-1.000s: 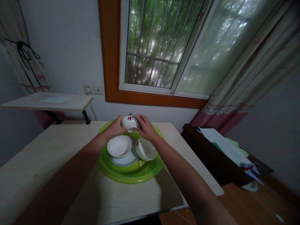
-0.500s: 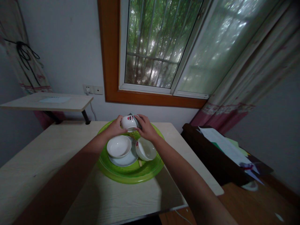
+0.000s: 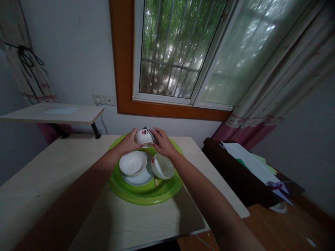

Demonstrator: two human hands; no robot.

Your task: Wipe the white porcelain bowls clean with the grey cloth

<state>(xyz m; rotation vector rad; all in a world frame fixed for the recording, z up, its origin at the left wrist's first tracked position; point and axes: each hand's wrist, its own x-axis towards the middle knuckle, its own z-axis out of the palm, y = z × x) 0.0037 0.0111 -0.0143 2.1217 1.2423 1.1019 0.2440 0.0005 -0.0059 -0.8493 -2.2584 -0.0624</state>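
Observation:
Above the far part of a green basin (image 3: 146, 199), my left hand (image 3: 128, 142) is closed on the side of a small white bowl (image 3: 143, 138) with red and black markings. My right hand (image 3: 164, 143) is closed on a grey-green cloth (image 3: 153, 135), pressed against the bowl's other side. Under my hands, a white bowl (image 3: 133, 163) rests on a white plate (image 3: 138, 179) in the basin. Beside it a second white bowl (image 3: 162, 166) with a red mark lies tilted. A thin light-brown stick end (image 3: 156, 181) shows between them.
The basin stands on a pale wooden table (image 3: 86, 157). On the left is a raised shelf (image 3: 52, 116) with black legs. A wall socket (image 3: 103, 100) and window (image 3: 178, 52) are behind. To the right, papers (image 3: 243, 160) lie on a dark brown piece of furniture (image 3: 225, 167).
Almost nothing differs. The small bowl appears very slightly turned between my hands, while the basin and the other dishes have stayed in place.

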